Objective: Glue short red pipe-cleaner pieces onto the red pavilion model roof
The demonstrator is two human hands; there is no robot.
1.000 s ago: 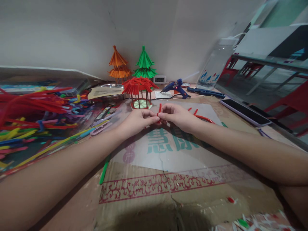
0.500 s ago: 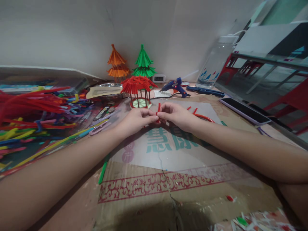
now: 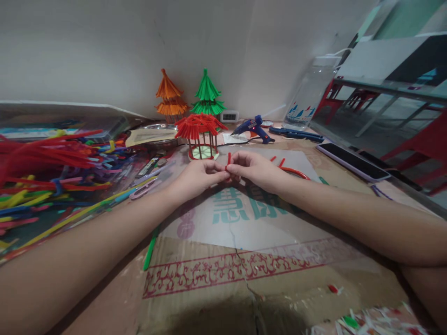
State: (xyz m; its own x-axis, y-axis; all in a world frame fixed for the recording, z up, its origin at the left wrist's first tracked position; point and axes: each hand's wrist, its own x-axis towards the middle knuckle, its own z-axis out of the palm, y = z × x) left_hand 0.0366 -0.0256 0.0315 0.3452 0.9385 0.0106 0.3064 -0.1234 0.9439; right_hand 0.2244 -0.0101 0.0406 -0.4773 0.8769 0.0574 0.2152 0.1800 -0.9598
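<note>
My left hand (image 3: pixel 206 176) and my right hand (image 3: pixel 253 170) meet over the translucent sheet, fingertips pinched together on a short red pipe cleaner (image 3: pixel 229 159). One end of it sticks up between the fingers; the rest is covered by them. Just behind my hands stands a small red-roofed pavilion (image 3: pixel 200 125) with brown posts and a pale green round base. Beyond it are a green two-tiered pagoda (image 3: pixel 206 95) and an orange one (image 3: pixel 168 95). Right of my right hand lie more red pipe cleaner pieces (image 3: pixel 295 172), partly hidden.
A heap of coloured pipe cleaners (image 3: pixel 52 172) fills the left side. A blue glue gun (image 3: pixel 254 128), pliers (image 3: pixel 296 134), a water bottle (image 3: pixel 303 95) and a phone (image 3: pixel 352 161) stand or lie at the back right. Scraps (image 3: pixel 370 321) lie at the front right.
The view has shifted slightly. Both hands keep their pinch on the red pipe cleaner, with hardly any movement of the fingers.
</note>
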